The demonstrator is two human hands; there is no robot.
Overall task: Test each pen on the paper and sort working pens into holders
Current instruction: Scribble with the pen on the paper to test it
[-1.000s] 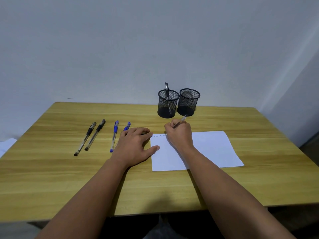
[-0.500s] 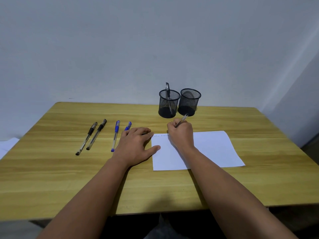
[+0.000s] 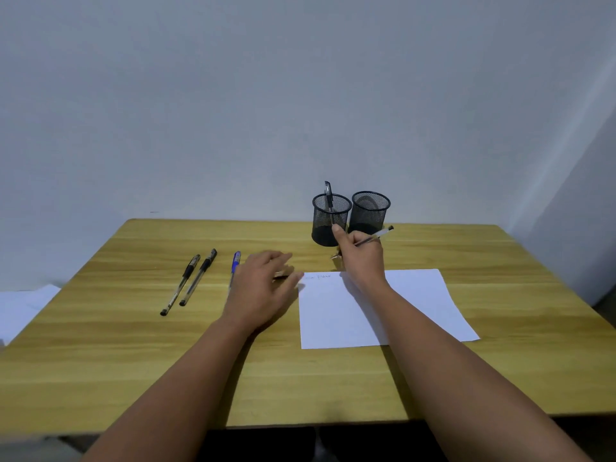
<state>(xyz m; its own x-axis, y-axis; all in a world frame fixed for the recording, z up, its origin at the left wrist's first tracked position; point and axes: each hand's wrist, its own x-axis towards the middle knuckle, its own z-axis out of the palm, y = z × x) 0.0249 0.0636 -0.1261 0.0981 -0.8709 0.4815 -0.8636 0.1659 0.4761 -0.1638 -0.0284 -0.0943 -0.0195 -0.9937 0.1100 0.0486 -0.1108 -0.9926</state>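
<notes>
Pen (image 3: 373,240) pinched in right-hand fingers (image 3: 361,258) before two mesh holders (image 3: 331,220) — left fingers (image 3: 266,281) relaxed, hiding one blue pen (image 3: 235,266).

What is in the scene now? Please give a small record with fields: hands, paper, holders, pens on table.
right hand: right hand grips a clear pen, lifted off the paper, near the holders
left hand: left hand relaxed over the table, beside the paper's left edge
paper: white sheet with faint marks at its top left corner
holders: left mesh holder has one pen; right mesh holder shows none
pens on table: two black pens, one blue pen partly behind the left hand
</notes>
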